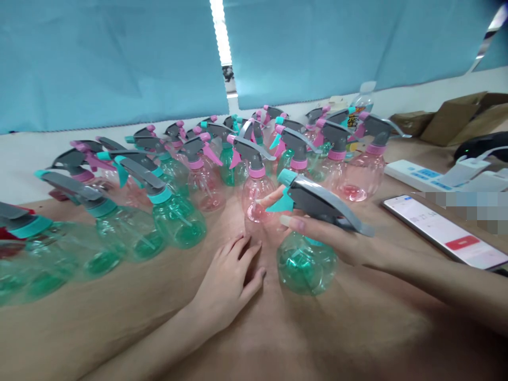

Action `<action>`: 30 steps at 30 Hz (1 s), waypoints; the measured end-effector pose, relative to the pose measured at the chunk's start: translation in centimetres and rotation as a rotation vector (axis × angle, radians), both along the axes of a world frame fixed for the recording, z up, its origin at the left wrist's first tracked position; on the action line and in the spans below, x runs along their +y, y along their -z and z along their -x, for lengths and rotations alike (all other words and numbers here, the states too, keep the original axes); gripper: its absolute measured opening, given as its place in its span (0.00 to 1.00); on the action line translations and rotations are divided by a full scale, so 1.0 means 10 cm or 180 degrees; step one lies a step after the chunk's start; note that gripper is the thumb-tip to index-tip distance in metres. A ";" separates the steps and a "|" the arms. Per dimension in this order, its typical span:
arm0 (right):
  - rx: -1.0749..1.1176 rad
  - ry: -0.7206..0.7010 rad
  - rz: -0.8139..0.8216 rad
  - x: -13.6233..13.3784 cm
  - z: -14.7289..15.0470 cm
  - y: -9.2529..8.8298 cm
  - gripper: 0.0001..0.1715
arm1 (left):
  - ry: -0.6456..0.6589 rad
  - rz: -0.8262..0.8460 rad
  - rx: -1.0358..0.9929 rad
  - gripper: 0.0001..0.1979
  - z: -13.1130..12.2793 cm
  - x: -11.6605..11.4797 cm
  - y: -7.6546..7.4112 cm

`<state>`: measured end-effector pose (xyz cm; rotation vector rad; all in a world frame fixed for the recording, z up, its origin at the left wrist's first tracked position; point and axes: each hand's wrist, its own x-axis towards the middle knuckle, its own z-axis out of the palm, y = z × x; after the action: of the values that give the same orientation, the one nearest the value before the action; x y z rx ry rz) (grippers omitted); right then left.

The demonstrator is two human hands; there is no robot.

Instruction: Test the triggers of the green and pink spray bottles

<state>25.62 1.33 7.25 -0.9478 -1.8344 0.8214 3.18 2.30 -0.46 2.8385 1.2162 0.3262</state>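
Observation:
A green spray bottle (305, 262) with a grey and teal head stands nearest me on the table. My right hand (321, 233) is round its neck just under the head, thumb on the near side and the other fingers reaching past the teal trigger (284, 201). Part of that grip is hidden by the head. To the left of this bottle, my left hand (230, 280) rests on the tabletop with fingers loosely bent and nothing in it. Just beyond both hands is a pink spray bottle (256, 193).
Several green spray bottles (178, 222) and pink ones (206, 190) crowd the wooden table (166, 328) at the left and back. At the right lie a phone (444, 230) showing a timer and a white power strip (416, 177). Behind them are cardboard boxes (456, 119).

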 end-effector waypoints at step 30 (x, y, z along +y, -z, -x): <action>0.0237 0.0202 -0.0091 0.02 0.04 0.10 0.13 | -0.0040 0.0016 -0.0014 0.20 -0.02 -0.02 -0.01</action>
<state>25.26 1.50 6.30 -0.9404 -1.7391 0.7794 3.35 2.06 -0.32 2.8253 1.2329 0.3292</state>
